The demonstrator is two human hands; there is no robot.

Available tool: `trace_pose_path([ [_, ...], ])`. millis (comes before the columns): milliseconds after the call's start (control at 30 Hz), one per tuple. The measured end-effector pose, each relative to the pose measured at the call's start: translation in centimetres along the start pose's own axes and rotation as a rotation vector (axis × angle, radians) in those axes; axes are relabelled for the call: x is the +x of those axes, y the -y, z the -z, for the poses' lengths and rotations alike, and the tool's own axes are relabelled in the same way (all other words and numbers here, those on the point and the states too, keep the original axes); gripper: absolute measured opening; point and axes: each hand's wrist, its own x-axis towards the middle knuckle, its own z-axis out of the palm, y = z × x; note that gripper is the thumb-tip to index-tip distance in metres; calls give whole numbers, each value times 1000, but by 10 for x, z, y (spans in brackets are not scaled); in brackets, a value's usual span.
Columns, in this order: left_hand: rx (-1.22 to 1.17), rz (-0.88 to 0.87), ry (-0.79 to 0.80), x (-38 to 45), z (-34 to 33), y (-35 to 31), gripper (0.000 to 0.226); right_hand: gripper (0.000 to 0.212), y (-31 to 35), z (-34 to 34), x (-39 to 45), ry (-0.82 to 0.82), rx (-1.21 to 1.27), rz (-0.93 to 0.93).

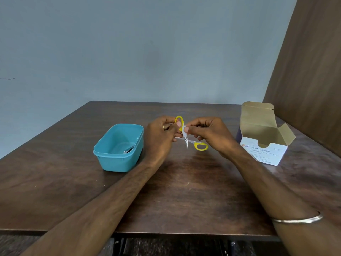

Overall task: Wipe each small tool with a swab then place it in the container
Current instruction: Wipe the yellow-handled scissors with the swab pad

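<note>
Both hands work above the worktop (184, 191): left hand (160, 139) grips the splayed scissors (186, 140) steady, right hand (208, 133) pinches a swab (185, 131) round 1 blade. Container (118, 159) waits just left of them.

Dark wood table (175, 191); grey-blue wall (129, 48); brown wood panel (313, 80) right.
</note>
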Motion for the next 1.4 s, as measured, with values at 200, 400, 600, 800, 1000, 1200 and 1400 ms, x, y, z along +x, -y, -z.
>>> trace_pose_path([
  [200, 48, -18, 29, -2, -1, 0, 9, 5, -1, 0, 0, -57, 59, 6],
  [400, 47, -3, -8, 1, 1, 0, 9, 2, -3, 0, 2, 12, 1, 5],
  [600, 36, 6, -10, 0, 0, -2, 7, 7, -8, -1, 2, 28, -30, 9],
  [800, 83, -15, -10, -1, 2, -1, 6, 8, -8, 1, 3, 48, -63, 11],
  [1000, 133, -9, -41, 4, 3, 5, 15, 10, -11, 2, 3, 129, -175, -3],
  [1200, 173, -40, -36, 4, 3, 5, 7, 8, -10, 5, 3, 170, -292, -3],
  [1400, 172, -62, -43, 5, 3, 5, 5, 5, -6, 11, 3, 172, -373, -46],
])
